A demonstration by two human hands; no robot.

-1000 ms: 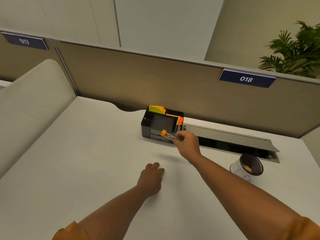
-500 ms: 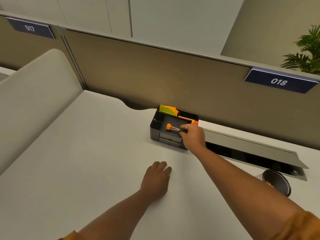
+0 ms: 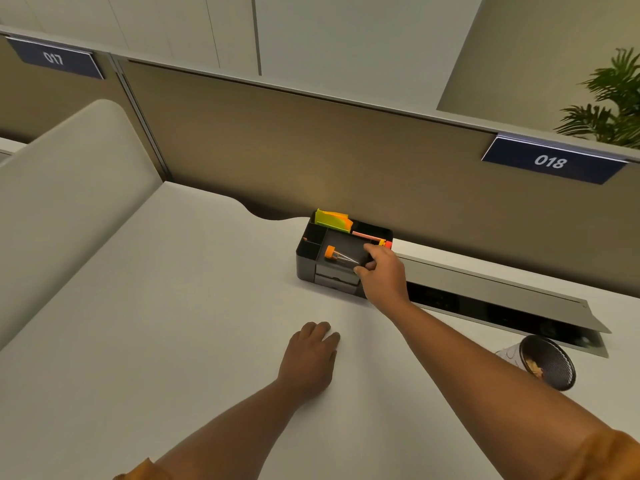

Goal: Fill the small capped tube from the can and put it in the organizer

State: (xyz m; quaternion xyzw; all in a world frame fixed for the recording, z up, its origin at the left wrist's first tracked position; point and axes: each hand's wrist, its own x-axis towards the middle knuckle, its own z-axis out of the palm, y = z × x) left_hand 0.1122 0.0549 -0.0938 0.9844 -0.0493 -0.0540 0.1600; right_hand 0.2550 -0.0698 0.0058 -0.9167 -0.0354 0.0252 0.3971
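**Layout of the desk**

The organizer point(image 3: 341, 268) stands at the back of the desk point(image 3: 138, 323), against the partition point(image 3: 311, 150). The tube point(image 3: 337, 256) lies in its middle compartment, its cap to the left. The right hand point(image 3: 382, 275) is at the organizer's right side, over its front edge. The left hand point(image 3: 310, 360) lies on the desk in front of the organizer. The can point(image 3: 543, 363) stands well to the right, before the cable tray point(image 3: 502, 299).
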